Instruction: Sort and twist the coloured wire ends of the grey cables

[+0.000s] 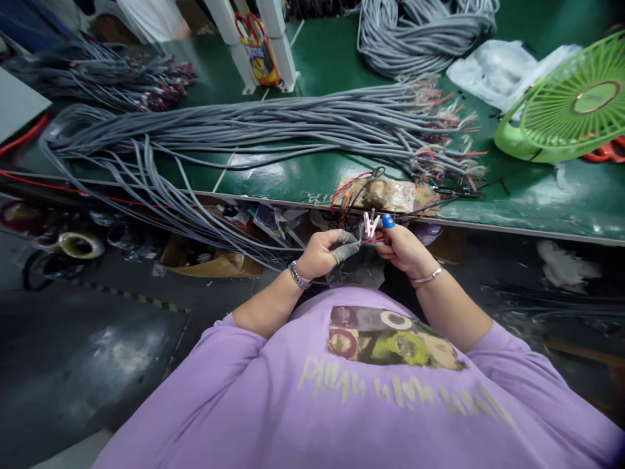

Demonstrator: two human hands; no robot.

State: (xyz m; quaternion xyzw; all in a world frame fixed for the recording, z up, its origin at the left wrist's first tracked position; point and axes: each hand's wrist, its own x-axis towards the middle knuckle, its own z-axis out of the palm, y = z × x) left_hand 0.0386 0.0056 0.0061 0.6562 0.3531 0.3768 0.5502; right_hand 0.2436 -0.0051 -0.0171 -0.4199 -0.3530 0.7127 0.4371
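Observation:
My left hand [322,253], with grey coverings on its fingertips, pinches the end of a grey cable [288,249] at the table's front edge. Thin coloured wires [374,242] fan out of that end toward my right hand [406,251]. A blue cap covers my right thumb, and the fingers of that hand are closed on the wires. Just above the wires, between the hands, is a pink clip [371,225]. Behind it a taped block on a piece of cardboard [424,197] lies at the table edge, with red and black leads around it.
A long bundle of grey cables [254,127] with stripped ends lies across the green table [312,179]. Behind are a cable coil [424,36], a plastic bag [498,71] and a green fan [571,98]. Below the edge stands a cardboard box [215,264].

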